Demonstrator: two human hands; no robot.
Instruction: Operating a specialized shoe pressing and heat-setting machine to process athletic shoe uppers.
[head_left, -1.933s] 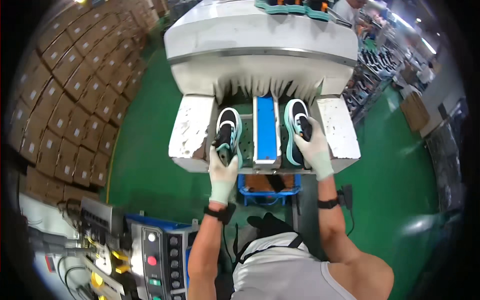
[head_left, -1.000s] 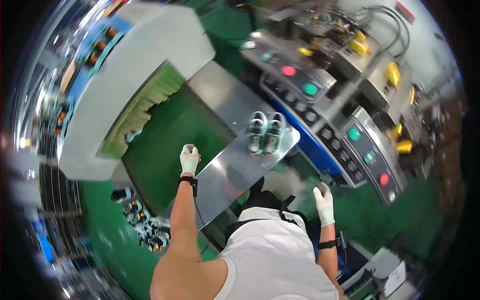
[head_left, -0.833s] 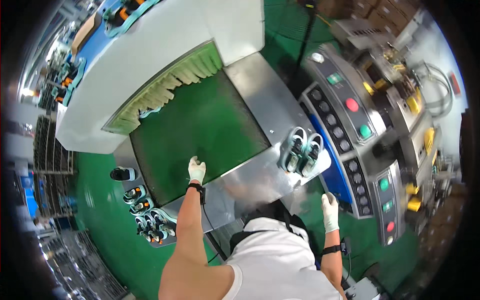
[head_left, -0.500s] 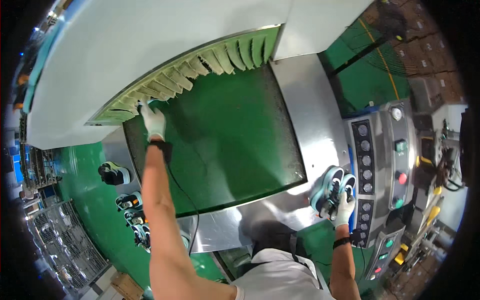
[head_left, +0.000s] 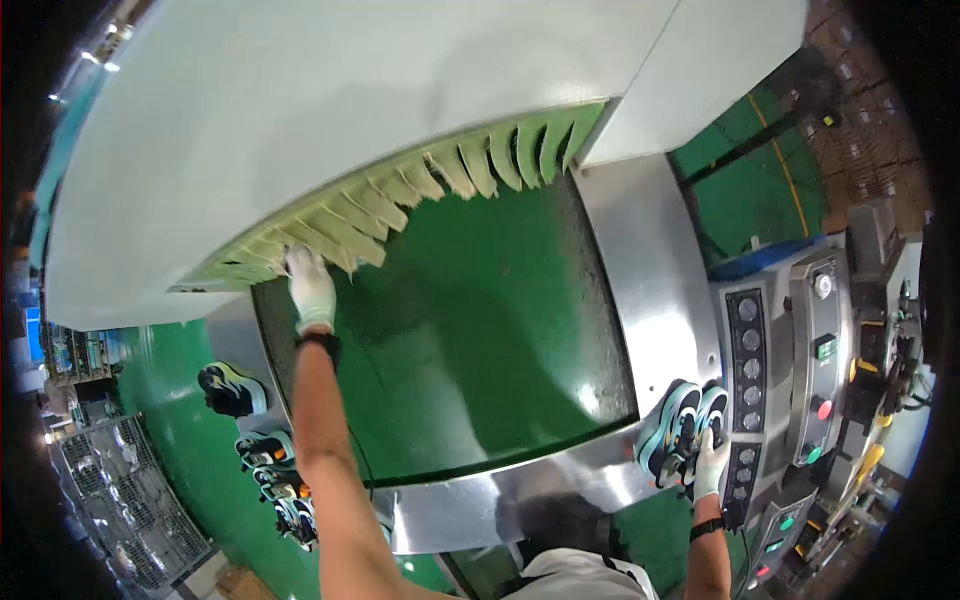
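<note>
My left hand (head_left: 313,290), in a white glove, reaches to the fringe of pale green fabric strips (head_left: 350,220) hanging over the machine's opening. Its fingertips are at the strips and partly hidden, so whether they hold anything cannot be made out. Below the strips lies a flat green conveyor belt (head_left: 470,330). At the right front corner, my gloved right hand (head_left: 710,465) is closed on a black and light-blue sneaker (head_left: 711,412). A matching sneaker (head_left: 668,435) stands right beside it, on the metal edge.
A steel frame (head_left: 655,270) borders the belt. On the right stands a control panel (head_left: 815,360) with dials and coloured buttons. Several sneakers (head_left: 232,392) sit along the left side. Wire mesh racks (head_left: 130,500) stand farther left; a large white housing (head_left: 330,120) rises ahead.
The whole view has shifted, so the scene sits lower in the picture. A light-blue edge beside my left hand at the strips no longer shows. My right hand keeps hold of the sneaker.
</note>
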